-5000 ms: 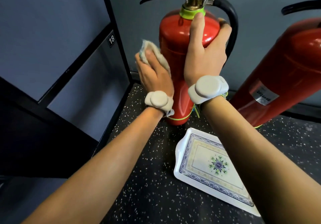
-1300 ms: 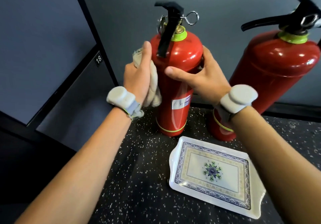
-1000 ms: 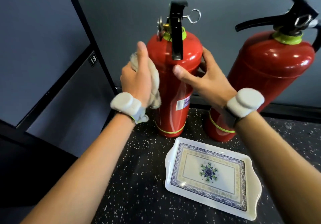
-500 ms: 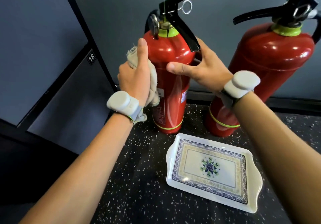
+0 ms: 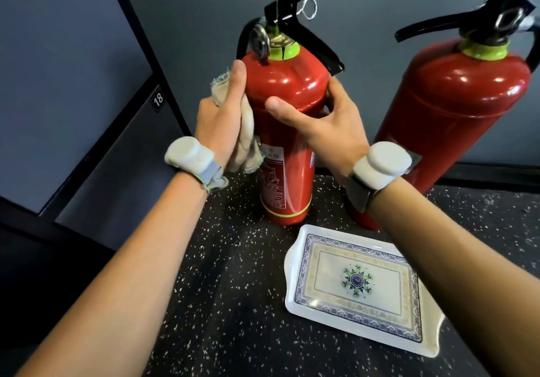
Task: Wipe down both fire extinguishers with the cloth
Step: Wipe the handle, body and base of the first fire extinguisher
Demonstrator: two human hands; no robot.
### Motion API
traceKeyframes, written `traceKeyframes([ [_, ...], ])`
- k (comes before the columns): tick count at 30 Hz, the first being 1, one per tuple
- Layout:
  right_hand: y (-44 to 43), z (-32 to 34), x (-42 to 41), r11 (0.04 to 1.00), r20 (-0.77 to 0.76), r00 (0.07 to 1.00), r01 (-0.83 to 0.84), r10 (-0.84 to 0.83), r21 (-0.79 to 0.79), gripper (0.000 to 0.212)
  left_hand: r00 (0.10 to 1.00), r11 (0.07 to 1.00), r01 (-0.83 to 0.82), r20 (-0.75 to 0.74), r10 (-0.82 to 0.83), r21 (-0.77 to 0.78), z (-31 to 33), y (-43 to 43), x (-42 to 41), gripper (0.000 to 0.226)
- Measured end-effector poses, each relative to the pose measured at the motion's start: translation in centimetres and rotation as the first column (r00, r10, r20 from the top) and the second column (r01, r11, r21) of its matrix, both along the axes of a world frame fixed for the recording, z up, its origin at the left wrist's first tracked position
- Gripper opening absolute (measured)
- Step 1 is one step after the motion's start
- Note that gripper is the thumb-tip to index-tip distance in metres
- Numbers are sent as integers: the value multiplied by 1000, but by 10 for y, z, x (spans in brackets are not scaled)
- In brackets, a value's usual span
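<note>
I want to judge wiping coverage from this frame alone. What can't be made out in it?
- Back of the small red fire extinguisher: faces away from the head camera.
- Most of the beige cloth: under the left hand.
- Fingers of the right hand: mostly behind that cylinder.
- Large red fire extinguisher: most of its base behind the right forearm, handle cut by the top edge.
- Small extinguisher's label print: too small to read.

The left extinguisher [image 5: 287, 142] and the right extinguisher [image 5: 455, 107] stand side by side at the desk's [image 5: 233, 303] far edge. The tray [image 5: 330, 274] lies nearer, before them.
</note>
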State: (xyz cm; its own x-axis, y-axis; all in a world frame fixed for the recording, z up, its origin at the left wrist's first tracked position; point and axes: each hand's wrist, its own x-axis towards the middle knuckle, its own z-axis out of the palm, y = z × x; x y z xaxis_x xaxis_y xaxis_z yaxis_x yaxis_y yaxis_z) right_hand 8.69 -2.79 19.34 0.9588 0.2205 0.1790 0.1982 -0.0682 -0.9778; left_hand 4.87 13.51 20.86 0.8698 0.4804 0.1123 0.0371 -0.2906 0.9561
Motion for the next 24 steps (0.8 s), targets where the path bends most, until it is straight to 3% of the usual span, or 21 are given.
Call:
traceKeyframes([
  [5,-30,5,47,955,-68,956,-290,285,-69,67,956,945,-294,-49,290,-141,-4,-45,-3,57],
  [9,-37,-5,59,947,-112,941,-322,319,-8,78,954,949,-300,-40,298,-93,-3,-56,-2,60],
  [11,-33,-2,53,949,-127,945,-311,302,-52,89,958,956,-285,-50,282,-74,-1,-46,-4,55],
  [13,-28,2,38,974,-135,973,-202,188,-99,96,952,951,-304,8,305,-55,0,-41,-10,43],
  [16,-18,-2,-13,972,-68,971,224,-228,-69,83,925,932,-337,140,354,-133,1,-43,-21,43],
  [17,-14,-3,-32,965,-51,963,262,-263,-29,68,937,942,-292,148,317,-166,2,-48,-24,44],
  [18,-11,-1,-49,979,-63,978,200,-197,35,56,959,958,-214,148,243,-190,2,-55,-27,48],
  [21,-10,2,-75,968,-120,983,-111,140,225,42,983,982,103,170,-76,-156,4,-76,-36,87],
  [23,-16,2,-77,965,-121,987,-76,109,250,29,967,974,225,125,-222,-10,6,-80,-38,111],
  [24,-21,2,-76,973,-109,993,-26,52,228,23,968,972,230,94,-233,41,10,-77,-39,108],
])
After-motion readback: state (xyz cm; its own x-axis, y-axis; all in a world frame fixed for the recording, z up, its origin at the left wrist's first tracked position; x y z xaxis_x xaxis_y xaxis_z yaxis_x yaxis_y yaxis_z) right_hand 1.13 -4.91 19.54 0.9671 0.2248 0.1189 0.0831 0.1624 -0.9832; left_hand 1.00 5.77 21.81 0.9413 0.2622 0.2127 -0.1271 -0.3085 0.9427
